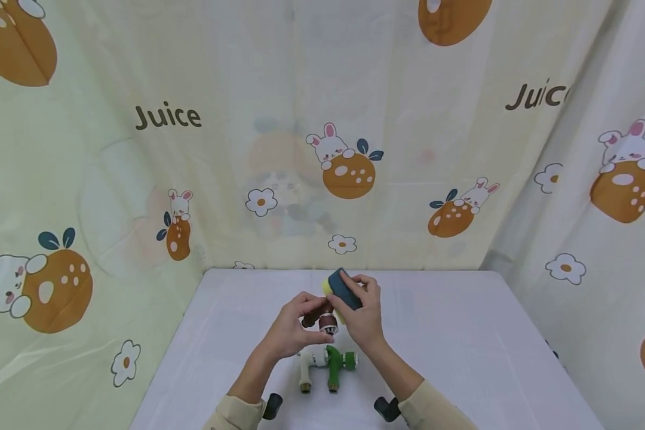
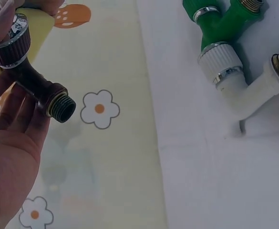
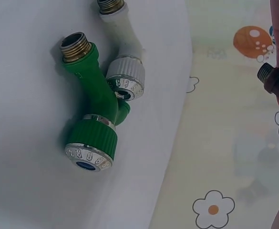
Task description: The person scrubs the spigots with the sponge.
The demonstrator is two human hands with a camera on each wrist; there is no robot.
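Observation:
My left hand (image 1: 290, 328) holds a dark brown water tap (image 1: 328, 322) above the table. In the left wrist view the brown tap (image 2: 32, 83) lies slanted along the fingers, its threaded brass end pointing outward and its ribbed knob near the top. My right hand (image 1: 368, 316) grips a sponge (image 1: 345, 289), dark blue on one side and yellow on the other. The sponge is close against the brown tap; the exact contact is hidden by the fingers. Below the hands, a green tap (image 1: 333, 365) and a white tap (image 1: 306, 369) lie side by side.
A white-covered table (image 1: 435, 334) stretches out under the hands. Behind it hangs a patterned curtain (image 1: 220, 179) with rabbits, oranges and flowers. One small black object (image 1: 272, 406) shows beside the left wrist, and another black object (image 1: 388, 409) beside the right.

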